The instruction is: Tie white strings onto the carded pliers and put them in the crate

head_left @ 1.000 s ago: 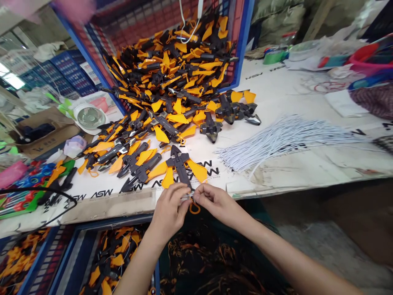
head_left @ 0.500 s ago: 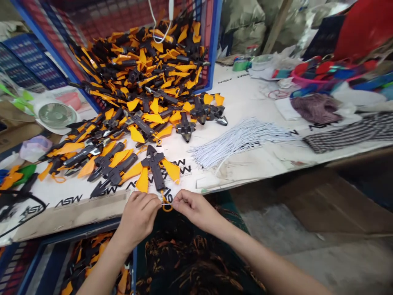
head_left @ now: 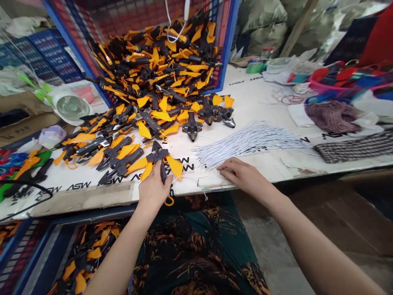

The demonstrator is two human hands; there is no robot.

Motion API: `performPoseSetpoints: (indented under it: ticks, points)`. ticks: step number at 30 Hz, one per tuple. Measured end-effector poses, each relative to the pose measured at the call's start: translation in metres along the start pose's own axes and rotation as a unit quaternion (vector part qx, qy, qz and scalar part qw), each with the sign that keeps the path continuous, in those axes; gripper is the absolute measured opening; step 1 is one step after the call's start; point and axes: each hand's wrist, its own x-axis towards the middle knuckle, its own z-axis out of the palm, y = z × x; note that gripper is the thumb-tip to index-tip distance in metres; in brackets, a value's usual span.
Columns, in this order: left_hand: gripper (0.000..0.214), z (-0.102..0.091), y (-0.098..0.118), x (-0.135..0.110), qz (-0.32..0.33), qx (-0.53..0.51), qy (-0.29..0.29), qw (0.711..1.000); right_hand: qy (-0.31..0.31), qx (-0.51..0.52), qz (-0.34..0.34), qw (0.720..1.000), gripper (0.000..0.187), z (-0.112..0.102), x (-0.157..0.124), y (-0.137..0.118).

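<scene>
My left hand [head_left: 154, 190] is at the table's front edge, gripping the lower stem of a black plastic piece with orange fins [head_left: 158, 155]. An orange loop [head_left: 168, 201] hangs below the stem, past the edge. My right hand [head_left: 242, 175] rests on the white table [head_left: 260, 98], fingers apart and holding nothing. Its fingertips are just short of a bundle of thin white cords [head_left: 248, 143]. Many similar black and orange pieces lie to the left and behind, heaped up against a blue-framed crate [head_left: 229, 41].
A second blue-framed crate [head_left: 82, 256] holding similar pieces stands below the table at front left. A small white fan [head_left: 72, 107] sits at the table's far left. Colourful cloth and a pink basket [head_left: 325, 78] lie at right; cardboard and a concrete floor show below.
My hands were together at the orange loop, pinching a thin white cord. My right hand has moved right onto the table, and my left hand now grips the piece's stem.
</scene>
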Motion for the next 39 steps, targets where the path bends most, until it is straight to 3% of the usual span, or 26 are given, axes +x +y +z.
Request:
performPoseSetpoints:
  ticks: [3,5,9,11,13,15,17,19,20,22,24,26,28,30,31,33,36,39]
  points:
    - [0.057,-0.005,-0.009,-0.007,-0.021,-0.026,-0.005,0.999,-0.017,-0.044,-0.025,0.999,0.022,0.000,0.007,0.002]
    - [0.052,-0.011,-0.032,-0.022,-0.038,-0.080,0.024,0.996,-0.010,-0.070,-0.039,0.997,0.025,0.005,0.008,0.005]
    - [0.053,-0.020,-0.111,-0.079,-0.107,-0.158,0.160,0.969,0.012,-0.087,-0.030,0.996,0.029,0.016,0.006,0.011]
    - [0.057,-0.021,-0.159,-0.119,-0.191,-0.128,0.227,0.946,0.010,-0.058,-0.015,0.998,0.030,0.017,0.004,0.010]
    - [0.058,-0.019,-0.206,-0.163,-0.286,-0.087,0.253,0.920,-0.008,-0.008,-0.004,1.000,0.031,0.014,0.004,0.012]
    - [0.060,-0.016,-0.248,-0.205,-0.400,-0.037,0.243,0.883,-0.028,0.036,0.004,0.999,0.035,0.009,0.006,0.017]
    - [0.064,-0.010,-0.281,-0.238,-0.507,-0.008,0.159,0.847,-0.047,0.066,0.009,0.997,0.040,0.005,0.008,0.026]
    - [0.066,-0.003,-0.299,-0.255,-0.554,0.017,0.090,0.827,-0.054,0.083,0.012,0.995,0.042,0.003,0.010,0.034]
    - [0.068,0.000,-0.302,-0.256,-0.548,0.031,0.080,0.832,-0.054,0.086,0.014,0.995,0.041,0.002,0.010,0.038]
    - [0.067,0.002,-0.292,-0.239,-0.465,0.042,0.104,0.878,-0.051,0.081,0.012,0.995,0.040,0.001,0.008,0.041]
    - [0.059,-0.003,-0.265,-0.201,-0.298,0.016,0.153,0.942,-0.048,0.070,-0.003,0.996,0.041,0.001,0.004,0.040]
    - [0.051,-0.014,-0.229,-0.148,-0.162,0.004,0.206,0.965,-0.046,0.059,-0.024,0.997,0.044,0.002,0.001,0.038]
    - [0.046,-0.026,-0.192,-0.089,-0.084,0.000,0.249,0.965,-0.042,0.052,-0.035,0.997,0.049,0.004,-0.002,0.035]
    - [0.051,-0.037,-0.161,-0.034,-0.077,0.002,0.248,0.966,-0.036,0.051,-0.031,0.998,0.050,0.006,-0.003,0.031]
    - [0.059,-0.041,-0.148,-0.011,-0.110,0.009,0.233,0.966,-0.030,0.053,-0.025,0.998,0.049,0.006,-0.004,0.029]
    - [0.075,-0.046,-0.129,0.025,-0.172,0.010,0.146,0.974,-0.015,0.061,-0.011,0.998,0.043,0.005,-0.005,0.024]
    - [0.090,-0.044,-0.116,0.050,-0.204,-0.014,0.064,0.977,-0.008,0.088,-0.019,0.996,0.036,0.002,-0.007,0.019]
    - [0.090,-0.038,-0.119,0.052,-0.208,-0.079,0.102,0.970,0.029,0.091,-0.009,0.995,0.031,-0.004,-0.007,0.019]
